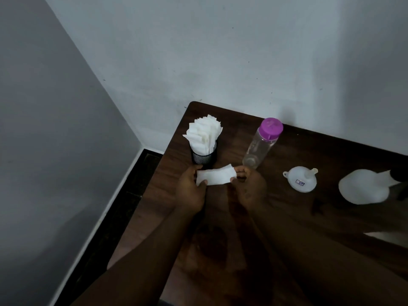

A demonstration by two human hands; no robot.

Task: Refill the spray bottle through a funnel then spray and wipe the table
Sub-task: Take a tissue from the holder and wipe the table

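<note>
Table (309, 217): tissue (213, 178) horiz, left hand (191, 191) + right hand (249, 186) pinch ends.

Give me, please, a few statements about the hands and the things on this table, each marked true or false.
1. The left hand and the right hand hold one white napkin between them. True.
2. The clear bottle has a green cap. False: its cap is purple.
3. The funnel sits in the clear bottle's neck. False: it rests wide end down on the table, apart from the bottle.
4. The black mesh holder holds a bunch of folded napkins. True.
</note>
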